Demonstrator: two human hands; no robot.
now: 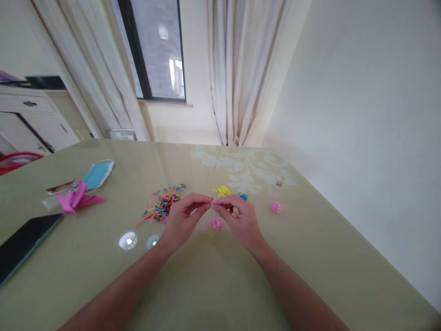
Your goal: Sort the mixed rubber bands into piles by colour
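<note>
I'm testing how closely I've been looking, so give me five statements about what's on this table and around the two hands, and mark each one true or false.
1. The left hand and right hand meet, or nearly meet, at the fingertips. True.
2. The small yellow cluster lies nearer the person than the small pink cluster. False: the yellow cluster lies farther away.
3. The light-blue face mask lies farther away than the flat black rectangular device. True.
4. The round pink ball lies left of the loose multicoloured pile. False: the ball lies to its right.
5. The folded bright-pink piece lies beside the mask. True.
</note>
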